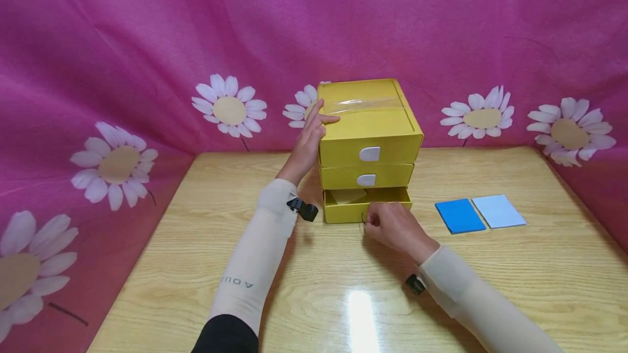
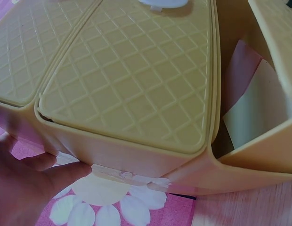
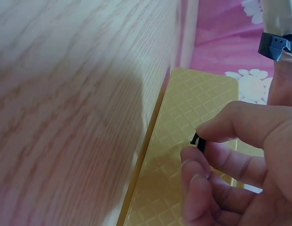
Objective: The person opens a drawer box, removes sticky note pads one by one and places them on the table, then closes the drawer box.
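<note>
The drawer box sits on the table, the cloth behind at 12 o'clock. Paper is in its bottom drawer. The left hand touches the box at 9 o'clock; the right hand, holding a small loop, is at 6. One pad lies at 4, another pad at its 3.

Left hand splayed, farther forward; right hand curled, nearer and lower.
</note>
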`<state>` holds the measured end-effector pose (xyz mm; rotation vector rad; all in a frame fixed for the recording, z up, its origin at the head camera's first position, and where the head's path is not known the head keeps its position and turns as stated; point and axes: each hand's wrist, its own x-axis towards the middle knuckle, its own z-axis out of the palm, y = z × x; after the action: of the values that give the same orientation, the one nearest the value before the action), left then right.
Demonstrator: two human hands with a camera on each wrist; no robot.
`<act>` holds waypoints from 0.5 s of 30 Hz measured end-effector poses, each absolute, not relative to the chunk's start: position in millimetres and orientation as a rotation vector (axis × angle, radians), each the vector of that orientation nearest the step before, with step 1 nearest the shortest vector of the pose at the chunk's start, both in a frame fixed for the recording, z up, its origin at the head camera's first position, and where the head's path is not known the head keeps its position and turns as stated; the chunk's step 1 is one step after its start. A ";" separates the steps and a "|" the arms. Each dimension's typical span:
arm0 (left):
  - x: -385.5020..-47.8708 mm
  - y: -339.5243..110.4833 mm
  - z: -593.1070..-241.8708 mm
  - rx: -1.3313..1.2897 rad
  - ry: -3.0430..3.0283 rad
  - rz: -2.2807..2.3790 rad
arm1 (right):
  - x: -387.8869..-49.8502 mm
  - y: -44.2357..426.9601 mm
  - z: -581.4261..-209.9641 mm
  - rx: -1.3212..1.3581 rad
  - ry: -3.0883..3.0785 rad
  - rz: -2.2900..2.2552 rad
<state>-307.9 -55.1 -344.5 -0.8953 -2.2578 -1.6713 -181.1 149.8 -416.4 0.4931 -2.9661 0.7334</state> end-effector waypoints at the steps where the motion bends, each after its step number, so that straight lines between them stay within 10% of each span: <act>1: -304.4 -55.3 -341.2 -0.898 -2.257 -1.677 | -180.4 149.7 -416.5 0.498 -2.960 0.728; 15: -276.6 -56.3 -316.1 -0.917 -2.265 -1.711 | -169.6 147.4 -415.7 0.512 -2.962 0.711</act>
<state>-276.6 -56.3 -316.1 -0.9172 -2.2648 -1.7110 -169.6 147.4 -415.7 0.5118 -2.9618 0.7110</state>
